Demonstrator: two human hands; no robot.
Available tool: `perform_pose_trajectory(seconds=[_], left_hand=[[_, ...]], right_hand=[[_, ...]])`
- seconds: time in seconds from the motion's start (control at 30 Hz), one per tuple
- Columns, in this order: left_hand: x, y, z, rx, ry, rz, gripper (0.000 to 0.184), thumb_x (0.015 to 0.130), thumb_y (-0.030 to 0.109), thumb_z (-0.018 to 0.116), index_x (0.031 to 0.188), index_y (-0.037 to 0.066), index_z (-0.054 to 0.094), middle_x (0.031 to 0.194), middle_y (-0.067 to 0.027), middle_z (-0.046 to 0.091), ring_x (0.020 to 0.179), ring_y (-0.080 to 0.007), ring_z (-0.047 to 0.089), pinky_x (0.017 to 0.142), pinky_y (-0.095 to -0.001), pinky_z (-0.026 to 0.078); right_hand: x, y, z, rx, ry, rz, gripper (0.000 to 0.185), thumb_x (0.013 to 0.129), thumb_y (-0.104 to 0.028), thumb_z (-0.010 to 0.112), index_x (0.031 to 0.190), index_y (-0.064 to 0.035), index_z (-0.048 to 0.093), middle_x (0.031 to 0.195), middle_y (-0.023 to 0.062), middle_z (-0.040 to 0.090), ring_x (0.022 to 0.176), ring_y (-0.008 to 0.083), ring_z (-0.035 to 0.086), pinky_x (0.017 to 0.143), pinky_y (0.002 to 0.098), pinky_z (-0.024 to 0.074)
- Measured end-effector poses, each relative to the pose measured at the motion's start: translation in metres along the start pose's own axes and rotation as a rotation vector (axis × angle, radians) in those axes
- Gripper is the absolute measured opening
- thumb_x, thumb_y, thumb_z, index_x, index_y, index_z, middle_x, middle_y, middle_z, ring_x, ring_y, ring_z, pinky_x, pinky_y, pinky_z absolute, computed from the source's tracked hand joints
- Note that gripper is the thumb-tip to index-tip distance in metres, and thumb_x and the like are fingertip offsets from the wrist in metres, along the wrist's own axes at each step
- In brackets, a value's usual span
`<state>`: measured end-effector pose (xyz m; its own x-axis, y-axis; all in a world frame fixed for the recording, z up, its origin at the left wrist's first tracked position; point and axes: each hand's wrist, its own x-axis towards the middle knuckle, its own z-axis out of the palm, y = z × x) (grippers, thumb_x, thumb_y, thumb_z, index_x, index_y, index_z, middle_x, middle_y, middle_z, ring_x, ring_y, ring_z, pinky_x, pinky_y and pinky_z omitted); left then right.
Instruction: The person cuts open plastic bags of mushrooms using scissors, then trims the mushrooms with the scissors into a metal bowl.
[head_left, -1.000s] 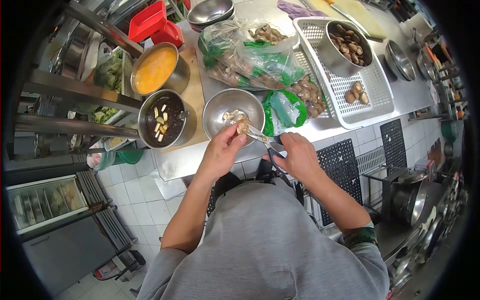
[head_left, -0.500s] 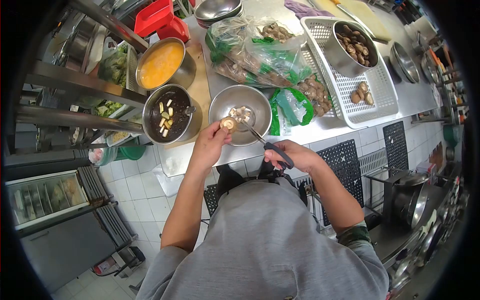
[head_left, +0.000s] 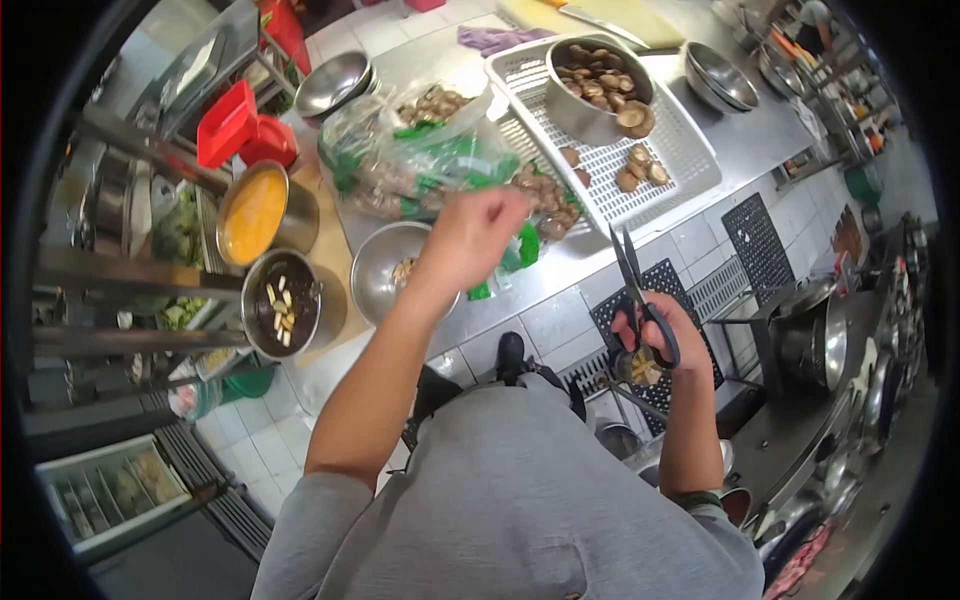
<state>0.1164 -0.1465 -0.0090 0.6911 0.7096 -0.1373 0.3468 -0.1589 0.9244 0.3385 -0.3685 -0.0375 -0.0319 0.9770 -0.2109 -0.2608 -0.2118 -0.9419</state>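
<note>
My left hand [head_left: 478,238] is raised over the edge of the steel mixing bowl [head_left: 375,268] and the plastic bags of mushrooms [head_left: 410,165]. Its fingers are curled and slightly blurred, and nothing shows between them. Small pale mushroom pieces [head_left: 403,272] lie in the bowl, partly hidden by my forearm. At the right, past the table's front edge, my right hand [head_left: 665,335] grips black-handled scissors [head_left: 630,265], blades parted and pointing up. One mushroom [head_left: 635,120] appears at the rim of a steel pot [head_left: 585,122] full of mushrooms; whether it touches the rim I cannot tell.
The pot stands in a white plastic basket [head_left: 690,185] with a few loose mushrooms [head_left: 640,168]. On the left are a pot of orange liquid [head_left: 252,215] and a pot of dark liquid with pale pieces [head_left: 280,310]. Steel bowls [head_left: 720,78] and a knife [head_left: 605,25] lie farther back.
My left hand has moved up and right from the bowl, and the mushroom it held no longer shows there. A mushroom now appears at the pot's rim. The scissors have swung right, away from the bowl.
</note>
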Motion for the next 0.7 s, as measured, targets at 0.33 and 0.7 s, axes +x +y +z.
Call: perform_pose_trajectory(seconds=[0.33,0.7], left_hand=[[0.073,-0.119,0.105,0.169,0.573,0.130,0.037,0.085,0.025,0.076,0.107,-0.003,0.063,0.098,-0.0242,0.067,0.092,-0.0410,0.064,0.083,-0.0436,0.050],[0.044,-0.114,0.076,0.285,0.494,-0.118,0.036,0.085,0.018,0.069,0.115,0.000,0.064,0.109,-0.0240,0.069,0.104,-0.0432,0.064,0.089,-0.0464,0.049]], right_hand=[[0.025,0.078,0.006,-0.442,0.358,0.219,0.047,0.085,-0.046,0.077,0.079,-0.0012,0.063,0.063,0.0012,0.057,0.058,0.0105,0.052,0.053,0.0286,0.0415],[0.105,0.103,0.004,-0.735,0.467,0.256,0.068,0.081,-0.065,0.071,0.075,0.0021,0.062,0.064,0.0186,0.063,0.065,0.0337,0.066,0.064,0.0450,0.0504]])
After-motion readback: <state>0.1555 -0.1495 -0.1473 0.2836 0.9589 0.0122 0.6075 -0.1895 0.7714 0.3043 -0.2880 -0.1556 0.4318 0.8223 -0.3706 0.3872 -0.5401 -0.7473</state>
